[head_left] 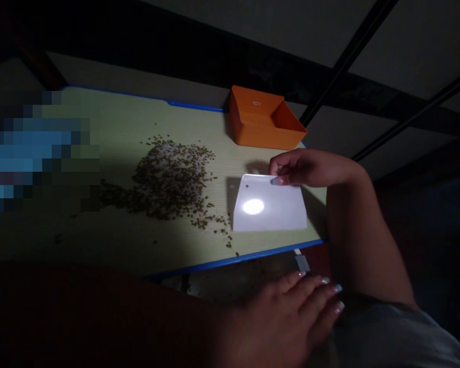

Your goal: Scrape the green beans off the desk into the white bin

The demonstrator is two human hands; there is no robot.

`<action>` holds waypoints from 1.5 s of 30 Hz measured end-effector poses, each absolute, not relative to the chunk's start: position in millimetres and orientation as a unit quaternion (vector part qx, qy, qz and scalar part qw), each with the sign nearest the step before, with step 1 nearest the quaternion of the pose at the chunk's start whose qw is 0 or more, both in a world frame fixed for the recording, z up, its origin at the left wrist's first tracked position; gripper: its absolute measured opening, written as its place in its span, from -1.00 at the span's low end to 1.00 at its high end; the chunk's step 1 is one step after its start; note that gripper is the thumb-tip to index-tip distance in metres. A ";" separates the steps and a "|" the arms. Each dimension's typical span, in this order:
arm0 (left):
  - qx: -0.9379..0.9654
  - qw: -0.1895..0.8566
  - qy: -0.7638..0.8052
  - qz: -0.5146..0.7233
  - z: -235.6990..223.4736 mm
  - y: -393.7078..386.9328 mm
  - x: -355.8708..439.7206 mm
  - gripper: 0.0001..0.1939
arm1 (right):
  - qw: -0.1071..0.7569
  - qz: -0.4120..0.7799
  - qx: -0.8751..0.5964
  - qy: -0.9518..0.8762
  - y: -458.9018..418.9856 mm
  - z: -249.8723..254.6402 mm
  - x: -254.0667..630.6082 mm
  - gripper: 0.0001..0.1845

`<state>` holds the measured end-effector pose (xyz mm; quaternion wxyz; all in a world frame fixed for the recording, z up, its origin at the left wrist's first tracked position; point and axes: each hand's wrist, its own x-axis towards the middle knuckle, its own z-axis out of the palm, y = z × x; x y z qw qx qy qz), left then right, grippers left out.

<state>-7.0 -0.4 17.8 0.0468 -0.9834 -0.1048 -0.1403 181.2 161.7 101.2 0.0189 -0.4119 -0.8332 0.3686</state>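
My right hand (297,167) pinches the top edge of a white plastic scraper (272,209) between thumb and fingers. The scraper is a flat plate with a small hole near one corner and a bright glare spot on its face. To its left, a pile of small green beans mixed with white grains (172,176) lies on the table, some beans scattered toward the scraper. In front of the table's near edge is my left hand (283,317), back upward, fingers stretched out to the right and nothing seen in it. Its thumb is hidden.
An orange open bin (268,122) stands at the table's far right corner. The pale yellow table (111,117) has a blue rim. A small light-coloured piece (302,261) shows below the near edge. Pixelated blocks cover the left side. The surroundings are dark.
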 end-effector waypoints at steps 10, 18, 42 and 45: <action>-0.981 0.057 -0.108 -0.152 13.7 -0.9 -6.7 -0.53 | 0.015 0.449 -0.365 -0.815 157.4 97.3 168.8 -0.75; -0.984 0.053 -0.108 -0.131 20.4 -1.0 -8.1 -0.53 | 0.012 0.459 -0.366 -0.809 156.4 97.3 168.1 -0.74; -0.982 0.048 -0.109 -0.145 13.5 -2.3 -5.6 -0.52 | 0.036 0.403 -0.390 -0.827 159.9 93.6 169.8 -0.72; -0.983 0.050 -0.107 -0.140 15.5 -1.0 -6.7 -0.52 | 0.039 0.402 -0.386 -0.830 159.1 93.8 169.1 -0.72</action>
